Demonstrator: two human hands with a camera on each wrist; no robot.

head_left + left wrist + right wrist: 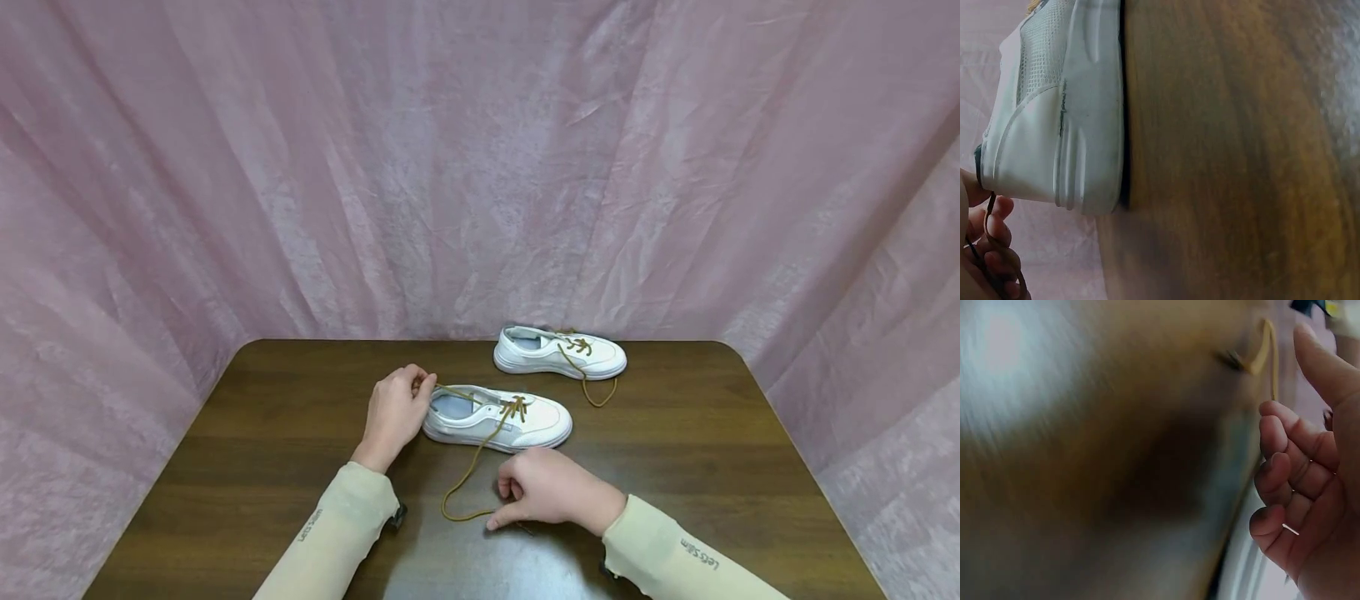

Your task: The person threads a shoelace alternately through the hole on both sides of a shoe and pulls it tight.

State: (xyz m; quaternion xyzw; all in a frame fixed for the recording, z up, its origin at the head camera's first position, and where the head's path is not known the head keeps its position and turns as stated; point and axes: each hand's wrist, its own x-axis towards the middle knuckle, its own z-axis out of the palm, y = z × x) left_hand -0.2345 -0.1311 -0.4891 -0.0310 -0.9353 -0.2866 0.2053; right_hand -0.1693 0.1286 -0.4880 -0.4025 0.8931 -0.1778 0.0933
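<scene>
A white shoe with a mustard-brown shoelace stands at mid-table, toe pointing right. Beside its heel, my left hand pinches one end of the shoelace, which stretches taut from the eyelets over the shoe's opening. In the left wrist view that lace runs down along the curled fingers, by the heel. The other half of the shoelace loops down onto the table in front. My right hand is over its end, thumb and forefinger apart. The dark lace tip shows by the fingers in the right wrist view.
A second white shoe stands at the back edge, its toe also to the right and a loose lace trailing forward. The wooden table meets a pink curtain behind.
</scene>
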